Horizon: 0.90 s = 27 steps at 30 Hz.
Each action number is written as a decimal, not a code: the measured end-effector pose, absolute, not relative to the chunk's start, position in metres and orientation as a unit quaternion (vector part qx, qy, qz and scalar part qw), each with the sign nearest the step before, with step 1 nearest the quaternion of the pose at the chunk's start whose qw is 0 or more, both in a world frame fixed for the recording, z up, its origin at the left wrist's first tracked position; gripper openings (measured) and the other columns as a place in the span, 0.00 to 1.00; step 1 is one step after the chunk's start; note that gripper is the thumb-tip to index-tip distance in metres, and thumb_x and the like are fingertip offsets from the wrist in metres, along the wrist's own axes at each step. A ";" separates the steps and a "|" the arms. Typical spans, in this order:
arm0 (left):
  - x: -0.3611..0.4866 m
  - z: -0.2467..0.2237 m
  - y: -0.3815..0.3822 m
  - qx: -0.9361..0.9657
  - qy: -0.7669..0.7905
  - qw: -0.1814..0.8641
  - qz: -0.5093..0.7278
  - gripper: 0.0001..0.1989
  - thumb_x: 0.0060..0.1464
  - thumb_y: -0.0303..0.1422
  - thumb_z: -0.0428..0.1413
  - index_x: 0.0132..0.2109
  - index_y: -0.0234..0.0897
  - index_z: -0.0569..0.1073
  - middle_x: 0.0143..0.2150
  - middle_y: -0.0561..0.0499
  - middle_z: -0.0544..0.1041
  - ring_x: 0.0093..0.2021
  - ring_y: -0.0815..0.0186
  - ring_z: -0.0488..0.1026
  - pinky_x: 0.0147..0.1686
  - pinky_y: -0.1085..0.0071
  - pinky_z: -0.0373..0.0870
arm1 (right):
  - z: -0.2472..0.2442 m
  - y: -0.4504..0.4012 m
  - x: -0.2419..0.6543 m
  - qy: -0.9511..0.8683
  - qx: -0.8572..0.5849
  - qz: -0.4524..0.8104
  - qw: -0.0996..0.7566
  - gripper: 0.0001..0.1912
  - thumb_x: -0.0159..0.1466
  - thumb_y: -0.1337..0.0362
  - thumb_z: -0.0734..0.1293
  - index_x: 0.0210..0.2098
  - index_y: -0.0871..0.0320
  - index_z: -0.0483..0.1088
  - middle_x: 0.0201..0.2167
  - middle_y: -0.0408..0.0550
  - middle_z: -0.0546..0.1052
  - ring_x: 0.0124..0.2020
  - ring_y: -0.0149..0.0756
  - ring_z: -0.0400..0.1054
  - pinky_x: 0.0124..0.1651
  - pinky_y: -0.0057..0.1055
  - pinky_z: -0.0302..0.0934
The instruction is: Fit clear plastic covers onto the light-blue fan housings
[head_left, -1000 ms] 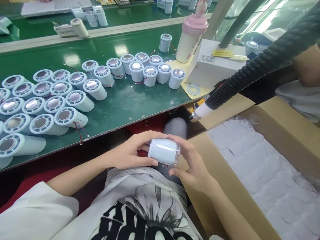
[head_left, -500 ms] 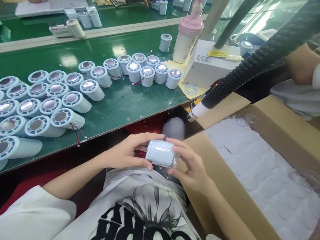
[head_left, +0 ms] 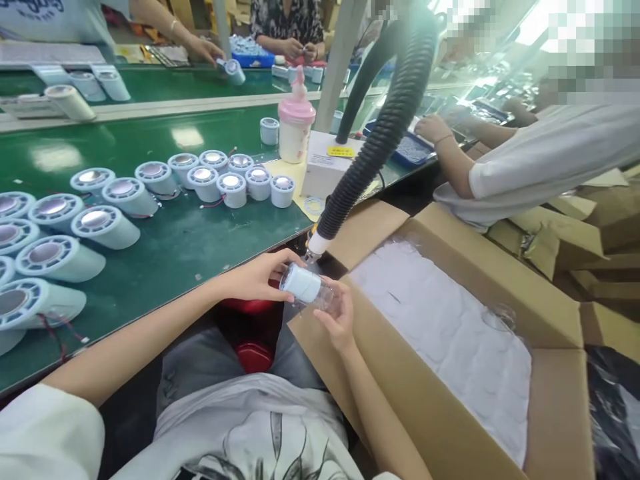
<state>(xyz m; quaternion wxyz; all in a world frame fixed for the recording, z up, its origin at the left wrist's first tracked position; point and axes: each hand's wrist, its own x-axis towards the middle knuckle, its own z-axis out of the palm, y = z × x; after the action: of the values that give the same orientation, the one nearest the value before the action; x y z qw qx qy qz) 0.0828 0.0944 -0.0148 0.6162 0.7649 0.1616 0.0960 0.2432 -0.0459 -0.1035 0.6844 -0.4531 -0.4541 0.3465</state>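
Over my lap, near the nozzle of a black hose, I hold a light-blue cylinder (head_left: 303, 283) lying tilted on its side. My left hand (head_left: 263, 275) is closed round its left end, thumb below and fingers above. Clear plastic (head_left: 325, 297) extends past the cylinder's right end; whether it is a bag or a stiffer sleeve I cannot tell. My right hand (head_left: 341, 316) grips that plastic between thumb and fingers. Several similar blue cylinders (head_left: 233, 191) with round metal centres and thin wires stand on the green table (head_left: 200, 233) to the left.
An open cardboard box (head_left: 557, 400) with a white bumpy layer (head_left: 450, 327) inside stands at my right. The ribbed black hose (head_left: 395, 127) hangs down to a nozzle (head_left: 316, 247) just above my hands. A pink-lidded bottle (head_left: 296, 127) and a white device (head_left: 320, 167) stand behind. Co-workers sit across and at right.
The view has turned right and up. Both hands have brought the cylinder close to the hose nozzle. More clear plastic now shows beyond the cylinder's right end, with my right hand farther along it.
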 end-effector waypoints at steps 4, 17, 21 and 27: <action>0.083 -0.014 0.091 0.831 0.180 0.519 0.089 0.20 0.47 0.32 0.62 0.46 0.35 0.65 0.41 0.49 0.73 0.38 0.65 0.73 0.38 0.68 0.73 | -0.099 -0.048 0.254 -0.461 -0.451 0.359 0.674 0.24 0.55 0.56 0.72 0.50 0.51 0.65 0.49 0.51 0.73 0.45 0.43 0.72 0.45 0.41 0.69; 0.070 -0.010 0.077 0.897 0.087 0.412 0.137 0.21 0.59 0.33 0.54 0.59 0.42 0.69 0.51 0.42 0.66 0.51 0.59 0.67 0.53 0.62 0.66 | -0.083 -0.060 0.255 -0.455 -0.409 0.410 0.677 0.24 0.57 0.58 0.71 0.51 0.47 0.63 0.54 0.49 0.70 0.44 0.41 0.72 0.45 0.42 0.70; 0.066 -0.010 0.072 0.892 0.075 0.419 0.153 0.18 0.61 0.32 0.52 0.57 0.44 0.72 0.54 0.42 0.65 0.54 0.58 0.66 0.56 0.60 0.64 | -0.081 -0.062 0.253 -0.457 -0.404 0.419 0.672 0.23 0.58 0.57 0.71 0.51 0.48 0.63 0.53 0.49 0.70 0.44 0.41 0.72 0.43 0.42 0.71; 0.062 -0.003 0.064 0.897 0.065 0.414 0.143 0.15 0.59 0.25 0.51 0.44 0.44 0.80 0.56 0.44 0.63 0.54 0.59 0.67 0.55 0.63 0.66 | -0.076 -0.065 0.256 -0.469 -0.419 0.421 0.654 0.23 0.58 0.57 0.70 0.51 0.49 0.64 0.53 0.50 0.71 0.45 0.42 0.72 0.46 0.42 0.69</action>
<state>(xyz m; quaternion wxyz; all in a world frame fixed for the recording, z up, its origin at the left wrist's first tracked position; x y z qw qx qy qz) 0.0621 0.0635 -0.0035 0.4137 0.8968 0.0652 0.1430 0.2558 -0.0650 -0.0757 0.6537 -0.4188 -0.4693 0.4207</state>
